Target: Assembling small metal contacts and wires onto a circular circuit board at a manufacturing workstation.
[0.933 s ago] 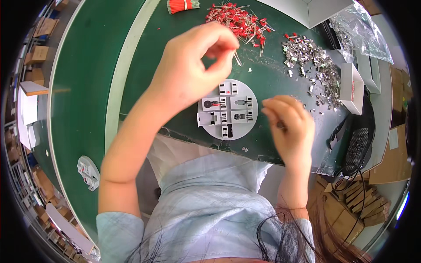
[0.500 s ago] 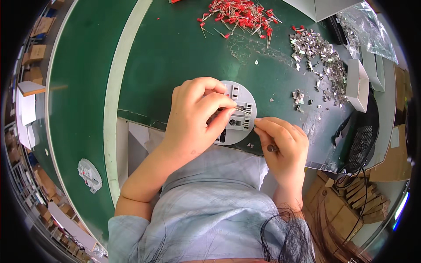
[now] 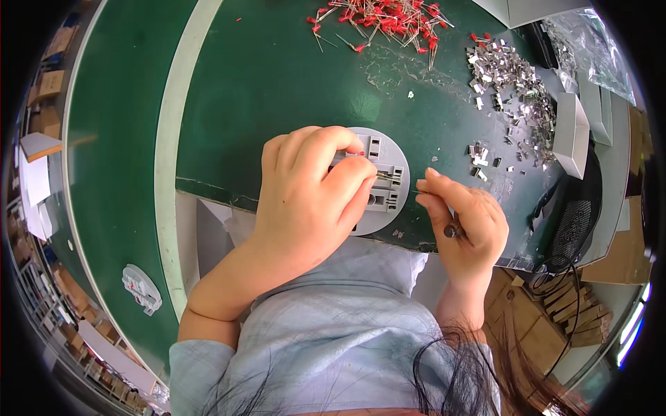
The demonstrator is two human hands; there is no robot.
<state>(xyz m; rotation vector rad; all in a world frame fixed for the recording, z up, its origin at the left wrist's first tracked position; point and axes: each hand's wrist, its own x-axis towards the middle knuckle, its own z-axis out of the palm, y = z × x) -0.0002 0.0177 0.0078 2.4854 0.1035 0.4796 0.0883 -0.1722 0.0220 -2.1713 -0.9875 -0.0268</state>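
Grey plastic forms the round, slotted base [image 3: 390,154] that lies on the green desk [image 3: 243,104] in front of me, partly covered by my left hand [image 3: 309,184]. Thumb and forefinger of that hand are pinched together over the base, on thin silvery wire leads [image 3: 390,177] that point toward its right edge; whatever part they belong to is hidden under my fingers. Just right of the base, apart from it, my right hand [image 3: 472,211] is curled round a slim tool with a dark, rounded handle end [image 3: 452,230]; its tip is too fine to make out.

Beyond the base lies a loose pile of red-headed components with wire legs [image 3: 392,19], and beyond and right of it a scatter of small silvery metal clips [image 3: 513,83].

I judge the step in hand to be laying the leads into the small slots on the base's right side. Next, I think, the work calls for a steady left pinch and the tool brought in over the base, pressing lightly so the wires neither bend nor slip.
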